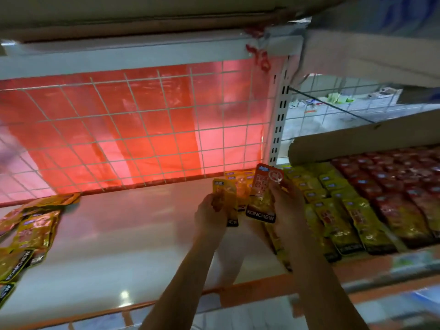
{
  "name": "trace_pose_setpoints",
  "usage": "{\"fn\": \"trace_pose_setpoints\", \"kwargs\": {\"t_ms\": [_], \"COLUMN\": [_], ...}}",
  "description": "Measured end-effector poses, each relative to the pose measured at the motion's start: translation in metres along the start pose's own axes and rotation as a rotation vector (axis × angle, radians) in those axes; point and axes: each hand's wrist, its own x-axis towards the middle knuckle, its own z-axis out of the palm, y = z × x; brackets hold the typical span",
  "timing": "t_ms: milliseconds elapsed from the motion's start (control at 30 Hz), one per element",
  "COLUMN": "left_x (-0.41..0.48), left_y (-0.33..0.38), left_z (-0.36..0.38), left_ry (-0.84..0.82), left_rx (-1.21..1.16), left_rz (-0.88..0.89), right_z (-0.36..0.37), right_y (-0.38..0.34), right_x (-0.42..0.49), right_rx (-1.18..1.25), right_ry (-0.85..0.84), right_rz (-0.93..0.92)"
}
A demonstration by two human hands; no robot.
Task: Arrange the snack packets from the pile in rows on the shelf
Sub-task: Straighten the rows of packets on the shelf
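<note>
I see both arms reaching over the shelf (142,234). Left hand (209,216) fingers pinch a yellow packet (226,198); right hand (287,207) fingers pinch an orange packet (262,201).

Just one cam, worn on my head, wide-angle, so no 2nd view to share anything w/. It looks fwd & a bit down into the shelf (142,234) bay, close in: my forearms come up from the bottom edge, left hand (209,215) & right hand (288,206) just right of centre. It faces the wire mesh back (142,127), frame tilted. Upper shelf (119,55) fills the top, pile (28,232) at far left, laid rows (357,210) at right
</note>
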Motion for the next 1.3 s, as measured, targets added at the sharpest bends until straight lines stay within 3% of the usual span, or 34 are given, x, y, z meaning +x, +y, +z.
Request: {"fn": "trace_pose_setpoints", "kwargs": {"t_ms": [233,633,767,900,1067,1300], "left_x": [-0.007,-0.011,-0.012,-0.024,-0.062,-0.099], "left_y": [0.008,0.002,0.002,0.016,0.038,0.059], "left_z": [0.042,0.070,0.065,0.078,0.129,0.205], "left_ry": [0.117,0.189,0.211,0.228,0.115,-0.092], "left_rx": [0.349,0.894,0.889,0.830,0.777,0.759], "left_rz": [0.139,0.230,0.200,0.326,0.546,0.647], "right_z": [-0.071,-0.142,-0.154,-0.163,-0.182,-0.227], "right_y": [-0.013,-0.025,-0.024,-0.021,-0.016,-0.025], "right_x": [0.037,0.050,0.046,0.037,0.039,0.065], "right_rx": [-0.098,-0.299,-0.311,-0.366,-0.439,-0.415], "right_ry": [-0.001,-0.052,-0.038,-0.020,0.010,-0.019], "right_rz": [0.066,-0.073,-0.093,-0.175,-0.244,-0.240]}}
